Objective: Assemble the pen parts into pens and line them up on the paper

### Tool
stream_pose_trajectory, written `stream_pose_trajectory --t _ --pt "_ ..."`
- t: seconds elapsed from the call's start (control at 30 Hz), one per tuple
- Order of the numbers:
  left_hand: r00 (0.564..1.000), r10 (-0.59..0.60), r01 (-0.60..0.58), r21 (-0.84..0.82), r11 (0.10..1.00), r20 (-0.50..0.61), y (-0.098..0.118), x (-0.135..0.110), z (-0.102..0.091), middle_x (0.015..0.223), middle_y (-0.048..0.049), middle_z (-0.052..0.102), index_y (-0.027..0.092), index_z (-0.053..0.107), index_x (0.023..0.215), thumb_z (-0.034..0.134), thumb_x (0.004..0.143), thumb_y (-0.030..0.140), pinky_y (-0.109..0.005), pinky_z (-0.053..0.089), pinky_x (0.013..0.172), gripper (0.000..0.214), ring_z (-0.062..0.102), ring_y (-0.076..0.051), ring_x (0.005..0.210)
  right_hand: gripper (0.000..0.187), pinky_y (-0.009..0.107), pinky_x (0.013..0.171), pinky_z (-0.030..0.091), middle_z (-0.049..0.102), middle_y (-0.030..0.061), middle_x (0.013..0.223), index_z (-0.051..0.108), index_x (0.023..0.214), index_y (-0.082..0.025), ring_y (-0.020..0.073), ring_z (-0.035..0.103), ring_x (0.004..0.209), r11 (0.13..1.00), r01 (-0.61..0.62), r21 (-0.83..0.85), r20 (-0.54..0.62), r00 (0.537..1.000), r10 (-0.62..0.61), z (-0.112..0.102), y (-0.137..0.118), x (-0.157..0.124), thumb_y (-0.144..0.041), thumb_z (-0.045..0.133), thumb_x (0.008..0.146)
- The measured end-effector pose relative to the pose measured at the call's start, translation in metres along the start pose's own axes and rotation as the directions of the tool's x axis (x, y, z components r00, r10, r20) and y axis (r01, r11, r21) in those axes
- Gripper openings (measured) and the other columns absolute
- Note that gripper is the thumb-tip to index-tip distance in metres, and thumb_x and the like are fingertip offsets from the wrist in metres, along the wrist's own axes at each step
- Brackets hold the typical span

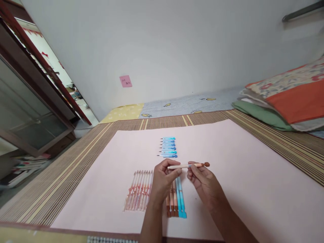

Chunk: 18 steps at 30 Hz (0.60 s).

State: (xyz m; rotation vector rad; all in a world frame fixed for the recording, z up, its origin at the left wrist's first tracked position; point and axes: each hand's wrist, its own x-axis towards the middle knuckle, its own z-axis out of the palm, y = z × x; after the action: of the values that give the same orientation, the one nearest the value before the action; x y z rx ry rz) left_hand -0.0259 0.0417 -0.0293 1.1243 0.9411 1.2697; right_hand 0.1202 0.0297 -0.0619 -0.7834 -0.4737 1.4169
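Observation:
A pale pen (186, 166) with a brown end lies level between my two hands, above the pink sheet (227, 162). My left hand (165, 175) pinches its light end, and my right hand (202, 177) grips it near the brown end. Below and between my wrists lie brown pens (172, 199) and blue pens (181, 199) side by side, partly hidden by my left hand. To the left is a row of several clear pens with pink and red patterns (139, 190). Beyond my hands, several blue-and-white pens (168, 147) lie sideways in a stack, with dark tips pointing left.
The sheet lies on a striped mat (83, 162). Folded orange and floral bedding (291, 98) rests at the right on a green cloth (263, 116). Behind is a white wall with a pink note (126, 81). A glass-paned door (27, 108) stands at the left.

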Motion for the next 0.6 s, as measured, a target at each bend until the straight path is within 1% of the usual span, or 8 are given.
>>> stream_pose_trajectory --t 0.13,0.2,0.3,0.4,0.5,0.6 --pt "0.998 0.057 -0.056 0.036 0.998 -0.021 -0.001 -0.001 0.003 0.072 -0.0011 0.062 0.015 0.074 0.081 0.086 0.066 0.027 -0.023 0.046 0.063 0.023 0.056 -0.013 0.068 0.036 0.023 0.061 0.051 0.063 0.0006 0.072 0.075 0.089 -0.015 0.0117 0.055 0.066 0.998 -0.043 0.037 0.028 0.999 0.042 -0.002 0.001 0.000 -0.037 0.090 0.065" --pt "0.998 0.062 -0.061 0.046 0.997 -0.019 -0.002 -0.001 0.005 0.071 -0.0012 0.063 0.015 0.074 0.080 0.085 0.066 0.027 -0.023 0.046 0.063 0.022 0.056 -0.013 0.068 0.035 0.023 0.061 0.050 0.063 0.0007 0.072 0.075 0.089 -0.015 0.0114 0.055 0.066 0.998 -0.053 0.034 0.028 0.998 0.052 -0.003 0.002 0.000 -0.037 0.090 0.066" --pt "1.000 0.029 -0.029 0.030 0.999 -0.004 -0.004 -0.001 0.006 0.070 -0.0015 0.066 0.015 0.072 0.081 0.084 0.067 0.027 -0.025 0.049 0.064 0.022 0.060 -0.014 0.066 0.034 0.024 0.060 0.049 0.062 0.0008 0.071 0.075 0.086 -0.014 0.0120 0.055 0.065 1.000 -0.019 -0.005 0.015 1.000 0.019 -0.002 0.001 0.001 -0.037 0.089 0.065" --pt "1.000 0.010 -0.010 0.013 1.000 0.004 -0.006 -0.002 0.009 0.063 -0.0014 0.067 0.015 0.068 0.081 0.082 0.071 0.028 -0.026 0.050 0.060 0.021 0.062 -0.014 0.058 0.036 0.025 0.059 0.046 0.058 -0.0004 0.065 0.074 0.081 -0.014 0.0121 0.051 0.062 0.998 0.027 -0.061 0.006 1.000 -0.027 0.000 0.000 0.000 -0.041 0.089 0.064" --pt "1.000 0.018 -0.018 0.000 1.000 0.008 -0.006 -0.004 0.013 0.062 -0.0016 0.068 0.015 0.064 0.079 0.080 0.073 0.031 -0.024 0.049 0.054 0.023 0.061 -0.013 0.053 0.036 0.027 0.058 0.044 0.054 -0.0016 0.060 0.074 0.078 -0.015 0.0126 0.048 0.060 0.994 0.048 -0.099 0.018 0.999 -0.046 0.002 -0.002 -0.001 -0.045 0.088 0.064" --pt "0.999 0.028 -0.028 -0.006 1.000 0.018 -0.005 -0.007 0.017 0.063 -0.0010 0.069 0.016 0.061 0.079 0.077 0.077 0.034 -0.023 0.047 0.051 0.024 0.059 -0.011 0.049 0.034 0.028 0.057 0.043 0.051 -0.0021 0.059 0.072 0.074 -0.018 0.0136 0.047 0.060 0.994 0.049 -0.102 0.045 0.998 -0.045 0.003 -0.003 -0.002 -0.047 0.086 0.066"
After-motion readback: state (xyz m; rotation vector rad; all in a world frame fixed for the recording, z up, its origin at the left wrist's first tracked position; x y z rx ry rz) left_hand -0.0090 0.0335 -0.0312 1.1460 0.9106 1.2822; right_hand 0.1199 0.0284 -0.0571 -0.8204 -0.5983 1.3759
